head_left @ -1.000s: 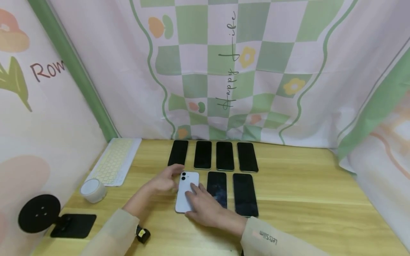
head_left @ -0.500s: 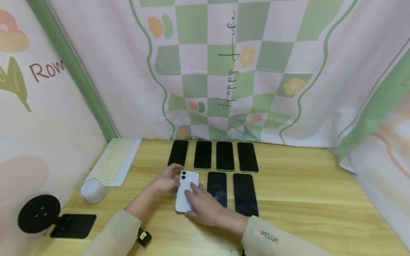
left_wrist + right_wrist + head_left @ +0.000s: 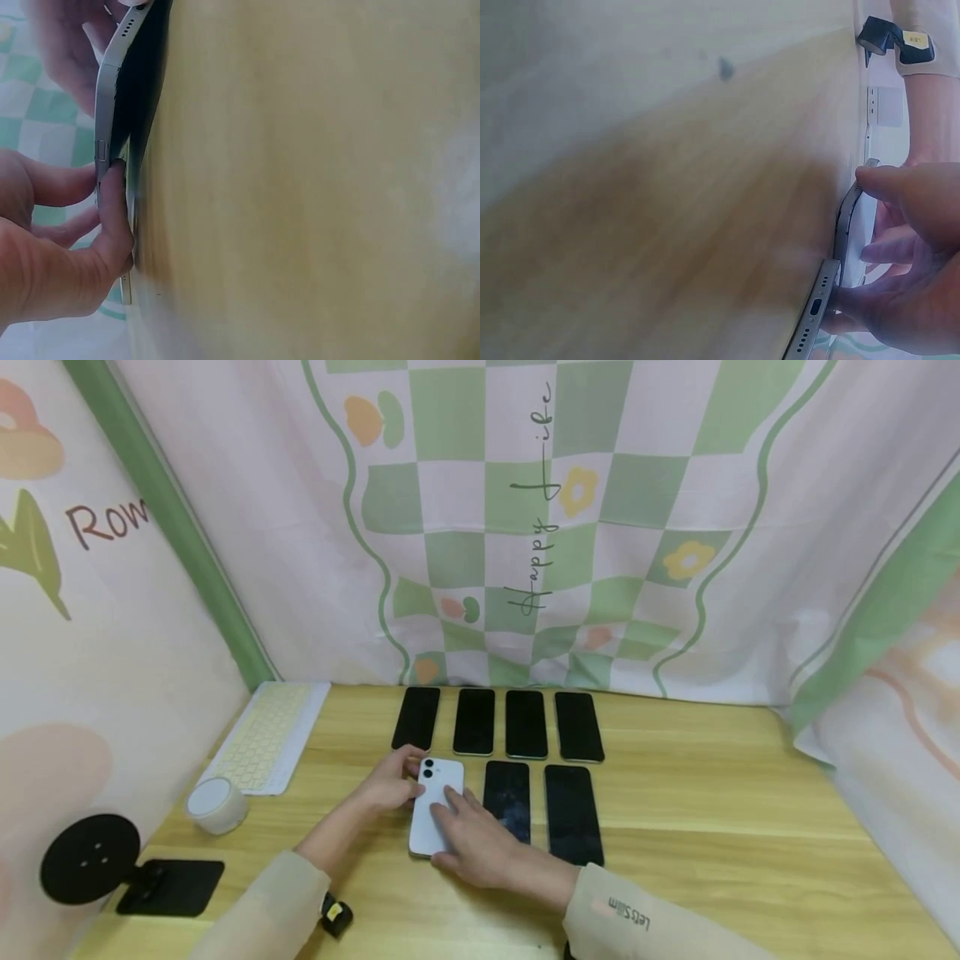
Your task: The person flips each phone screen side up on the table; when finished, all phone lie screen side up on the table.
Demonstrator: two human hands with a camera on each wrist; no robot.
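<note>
A white phone (image 3: 426,822), its dual-camera back facing up, lies at the left end of the front row in the head view. My left hand (image 3: 386,785) pinches its left edge near the camera corner. In the left wrist view the thumb (image 3: 114,214) is on the dark screen side, and that long edge of the phone (image 3: 103,112) is tilted up off the table. My right hand (image 3: 483,845) holds the lower right part, fingers over the back. Its thumb (image 3: 881,180) sits at the bottom corner in the right wrist view.
Dark-screened phones lie beside it: a patterned one (image 3: 507,802), a black one (image 3: 573,814), and a back row (image 3: 527,725) of several. At left are a white keyboard (image 3: 258,739), a round white object (image 3: 217,806) and a black disc stand (image 3: 168,889). A patterned curtain (image 3: 525,527) hangs behind.
My left thumb and fingers have shifted slightly up along the white phone's left edge and now overlap it. The right hand and the other phones stay put.
</note>
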